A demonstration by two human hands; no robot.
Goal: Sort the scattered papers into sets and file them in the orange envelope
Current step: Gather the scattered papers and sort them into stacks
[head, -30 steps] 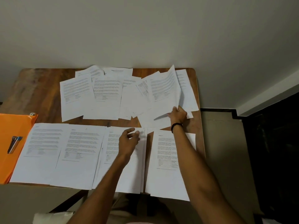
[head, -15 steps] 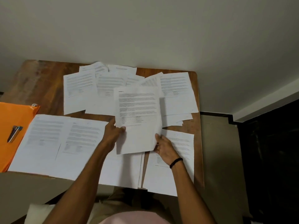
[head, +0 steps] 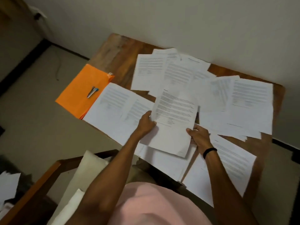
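The wooden tabletop [head: 116,56] in front of you stands against a pale wall, and white printed sheets cover most of it. A loose, overlapping spread of scattered papers [head: 180,73] lies across its far side and runs round to the right. Nearer you, more sheets lie side by side in a row [head: 112,109] along the near edge; the ones at the right end pass under your right forearm. The orange envelope [head: 78,95] lies flat at the left end of the tabletop, part of it jutting out past the edge, and the leftmost sheet of the row overlaps its right side. You hold one printed page [head: 173,122] up over the middle of the tabletop, tilted, with its text facing you. Your left hand [head: 146,125] grips its left edge, thumb on the front and fingers curled behind. Your right hand [head: 198,138] grips its lower right edge the same way, thumb on the front of the page. A black wristband [head: 209,152] sits on your right wrist. Two pens [head: 92,93], one with a blue cap, lie together on top of the envelope, and a small metal clip [head: 110,74] shows at its far corner.
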